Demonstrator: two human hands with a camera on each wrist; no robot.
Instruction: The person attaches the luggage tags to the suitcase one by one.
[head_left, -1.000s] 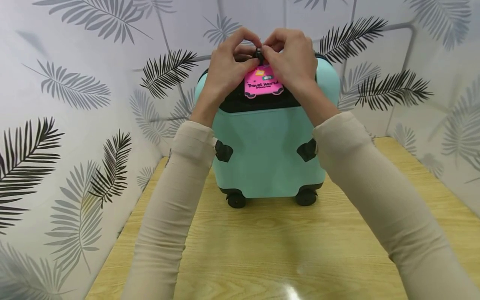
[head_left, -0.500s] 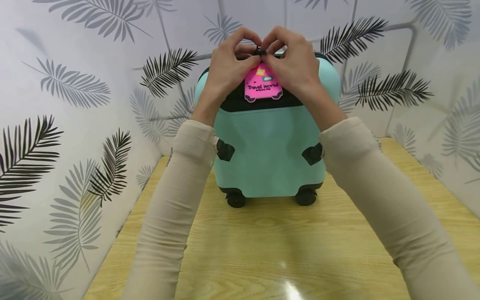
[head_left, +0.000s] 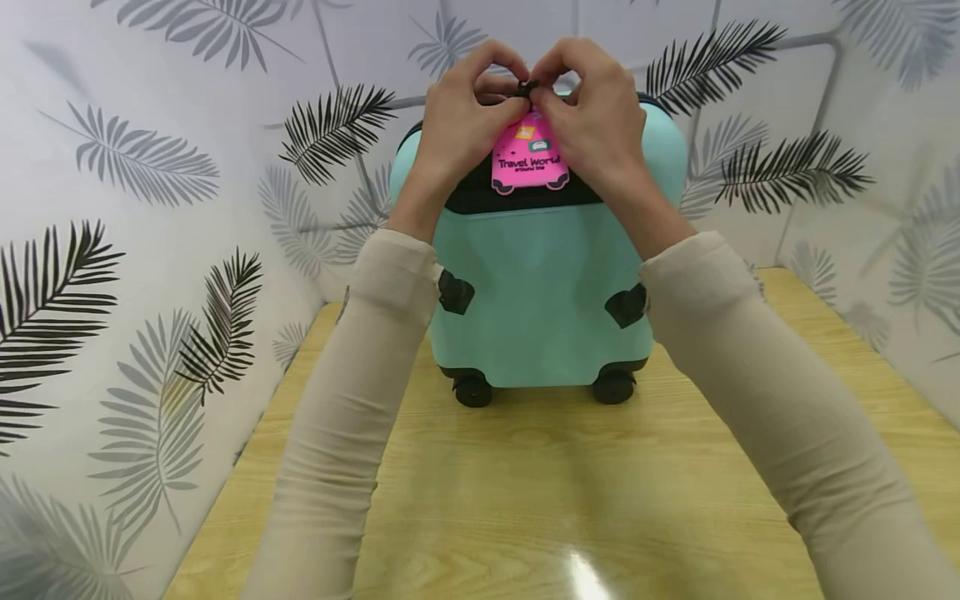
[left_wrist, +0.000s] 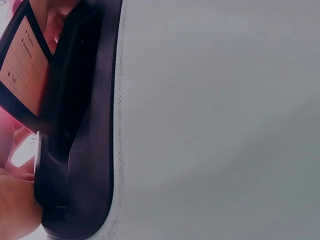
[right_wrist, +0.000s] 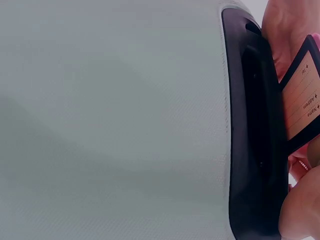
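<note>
A pink luggage tag (head_left: 528, 162) lettered "Travel World" hangs in front of the black handle recess of a mint-green suitcase (head_left: 543, 292). Above the tag, a short black strap (head_left: 527, 87) runs between the fingertips of both hands. My left hand (head_left: 467, 121) pinches it from the left, thumb and forefinger forming a ring. From the other side, the thumb and forefinger of my right hand (head_left: 598, 117) pinch its right part. Both wrist views show the tag's back, a card (left_wrist: 25, 70) with Name, Address and Tel lines. Fingers hide most of the strap.
The suitcase stands upright on small black wheels (head_left: 474, 391) on a wood-grain table (head_left: 510, 492). Black corner pieces (head_left: 627, 306) stick out from its front near the sleeves. A wall covering (head_left: 150, 275) with a leaf print closes in behind and at both sides.
The strap, upright between the fingers at first, now lies more crosswise between both hands. More of the tag's lettering shows. The whole view has shifted slightly, with the scene higher in the frame.
</note>
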